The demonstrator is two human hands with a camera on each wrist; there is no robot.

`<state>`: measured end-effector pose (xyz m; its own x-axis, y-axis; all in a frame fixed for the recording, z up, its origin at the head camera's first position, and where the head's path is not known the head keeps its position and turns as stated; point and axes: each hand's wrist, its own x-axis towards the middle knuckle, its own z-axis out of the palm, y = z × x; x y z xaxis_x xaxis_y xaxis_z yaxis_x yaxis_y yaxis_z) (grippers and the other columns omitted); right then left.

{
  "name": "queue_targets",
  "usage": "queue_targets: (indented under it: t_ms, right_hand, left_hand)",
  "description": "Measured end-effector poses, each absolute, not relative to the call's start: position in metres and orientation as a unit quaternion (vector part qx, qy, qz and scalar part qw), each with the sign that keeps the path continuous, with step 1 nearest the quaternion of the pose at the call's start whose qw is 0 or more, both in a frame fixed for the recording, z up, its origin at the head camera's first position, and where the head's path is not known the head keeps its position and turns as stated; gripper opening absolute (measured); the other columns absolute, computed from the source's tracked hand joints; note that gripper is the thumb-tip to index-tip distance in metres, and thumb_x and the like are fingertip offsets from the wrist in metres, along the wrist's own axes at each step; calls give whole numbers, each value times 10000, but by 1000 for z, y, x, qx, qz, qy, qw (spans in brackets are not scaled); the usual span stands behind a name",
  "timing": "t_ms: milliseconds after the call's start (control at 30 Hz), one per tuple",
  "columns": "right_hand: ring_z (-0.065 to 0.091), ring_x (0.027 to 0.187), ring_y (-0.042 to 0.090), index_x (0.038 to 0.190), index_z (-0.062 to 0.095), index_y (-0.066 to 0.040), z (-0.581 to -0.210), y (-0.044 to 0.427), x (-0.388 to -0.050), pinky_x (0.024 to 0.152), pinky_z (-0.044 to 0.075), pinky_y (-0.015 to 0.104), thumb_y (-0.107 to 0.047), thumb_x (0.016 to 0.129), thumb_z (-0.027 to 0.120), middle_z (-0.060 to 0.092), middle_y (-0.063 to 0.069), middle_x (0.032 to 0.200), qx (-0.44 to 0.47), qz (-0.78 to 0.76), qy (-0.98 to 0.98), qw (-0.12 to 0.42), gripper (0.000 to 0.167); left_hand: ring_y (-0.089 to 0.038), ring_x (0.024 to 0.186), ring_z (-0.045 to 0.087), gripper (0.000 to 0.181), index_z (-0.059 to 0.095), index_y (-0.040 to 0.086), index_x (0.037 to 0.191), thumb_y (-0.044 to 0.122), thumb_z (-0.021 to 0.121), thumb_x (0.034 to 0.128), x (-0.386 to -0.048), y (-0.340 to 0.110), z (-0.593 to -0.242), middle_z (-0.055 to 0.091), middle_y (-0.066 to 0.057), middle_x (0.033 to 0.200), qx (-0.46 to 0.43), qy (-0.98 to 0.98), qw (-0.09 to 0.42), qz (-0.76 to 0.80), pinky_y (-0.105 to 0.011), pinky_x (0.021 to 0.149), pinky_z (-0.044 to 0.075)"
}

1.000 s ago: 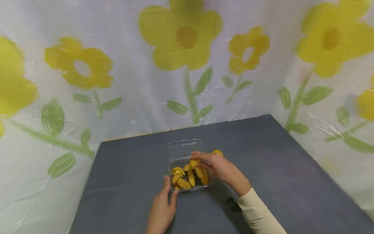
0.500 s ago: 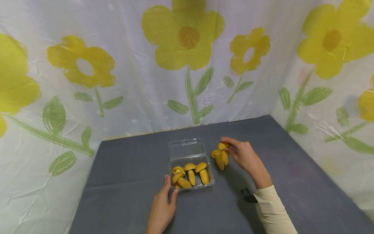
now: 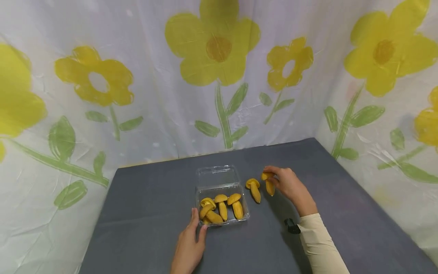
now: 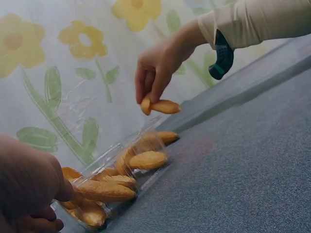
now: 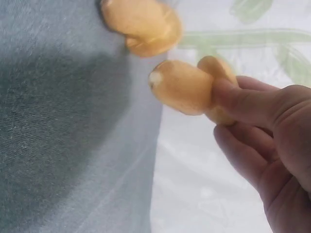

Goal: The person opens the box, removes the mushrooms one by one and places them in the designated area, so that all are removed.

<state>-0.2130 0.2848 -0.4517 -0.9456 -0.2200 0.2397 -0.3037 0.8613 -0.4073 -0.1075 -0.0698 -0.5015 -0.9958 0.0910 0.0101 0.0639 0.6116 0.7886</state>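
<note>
My right hand (image 3: 289, 186) pinches a yellow-brown mushroom (image 3: 270, 187) by its cap, stem pointing down toward me. In the right wrist view thumb and fingers meet at the cap of this mushroom (image 5: 182, 87). Just left of it, a second mushroom (image 3: 254, 192) lies on the table. A clear plastic clamshell box (image 3: 247, 217) stands further left with its lid (image 3: 217, 177) folded back. Several mushrooms (image 3: 236, 205) lie inside it. The left hand (image 3: 189, 243) holds the box's near left corner, thumb at the front and fingers along the side.
A dark grey cloth covers the table (image 3: 150, 213). Behind it and at both sides hang white curtains (image 3: 154, 95) printed with yellow flowers. A dark device (image 3: 292, 226) is strapped at the right wrist.
My right hand has carried a mushroom from the box to the right, beside the mushroom lying there, then slightly further from it. The left hand has stayed at the box corner.
</note>
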Motion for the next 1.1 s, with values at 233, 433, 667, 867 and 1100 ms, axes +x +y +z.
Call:
queue_targets:
  t_ms: [233, 433, 667, 867, 1100]
  right_hand:
    - [736, 1048, 354, 1305, 725, -14, -464, 287, -222, 875, 623, 482, -11, 964, 758, 756, 164, 1227, 126, 208, -969, 44, 343]
    - [741, 1014, 327, 1286, 729, 8, -470, 287, -229, 869, 625, 465, -3, 964, 755, 771, 144, 1172, 138, 204, -969, 25, 323]
    - [732, 1013, 339, 1269, 738, 7, -472, 291, -236, 853, 625, 462, -17, 984, 735, 761, 161, 1180, 121, 207, -971, 6, 285]
    - [727, 1020, 355, 1254, 739, 20, -476, 294, -235, 851, 622, 480, -9, 986, 729, 755, 180, 1185, 122, 216, -969, 6, 270]
    - [735, 960, 331, 1360, 678, 26, -470, 291, -227, 827, 623, 453, -3, 984, 730, 718, 224, 1288, 123, 212, -969, 2, 381]
  left_hand:
    - [-446, 1467, 437, 674, 324, -32, 1626, 211, 636, 1080, -111, -71, -502, 306, -227, 1675, 40, 898, 37, 436, -629, 1154, 406]
    - [-439, 1480, 423, 675, 325, -14, 1631, 217, 637, 1079, -113, -73, -501, 306, -211, 1680, 33, 898, 41, 436, -635, 1162, 393]
    - [-432, 1480, 424, 675, 333, -7, 1630, 219, 644, 1076, -115, -71, -499, 312, -204, 1679, 36, 896, 30, 441, -633, 1163, 393]
    - [-439, 1484, 417, 676, 329, -25, 1626, 202, 645, 1074, -116, -72, -500, 314, -223, 1674, 34, 895, 36, 444, -636, 1167, 388]
    - [-439, 1482, 421, 678, 320, -13, 1633, 205, 641, 1077, -115, -73, -501, 309, -215, 1678, 33, 897, 40, 439, -638, 1164, 390]
